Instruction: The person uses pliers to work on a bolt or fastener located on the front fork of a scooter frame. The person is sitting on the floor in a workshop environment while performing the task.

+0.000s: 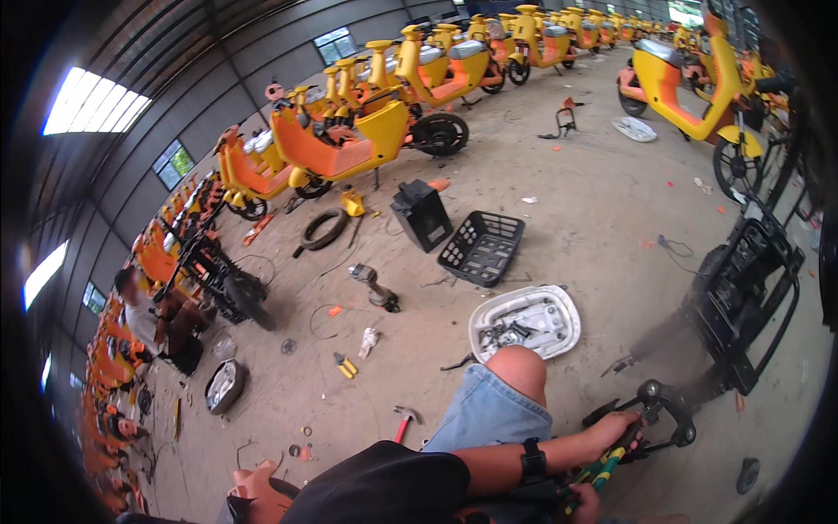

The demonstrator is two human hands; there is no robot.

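Note:
My left hand [611, 432] is closed at a black metal bracket [677, 419] on the stripped vehicle frame [752, 288], beside the head of a green-and-yellow-handled tool [602, 474]; exactly what its fingers grip is partly hidden. My right hand [583, 499], low at the lower edge, is wrapped round that tool's handles. My bent knee [515, 375] is left of the bracket. Just beyond it lies a white plastic tray [563, 306] holding small metal parts. A red-handled hammer [403, 426] and yellow-handled pliers [346, 365] lie on the floor to the left.
A co-worker [148, 314] sits by another stripped frame [229, 284] at left. A power tool [375, 288], black basket [484, 244], black box [421, 214], tire [323, 229] and scattered parts lie on the floor [567, 192]. Rows of yellow scooters [340, 140] stand behind; another scooter [698, 87] stands at right.

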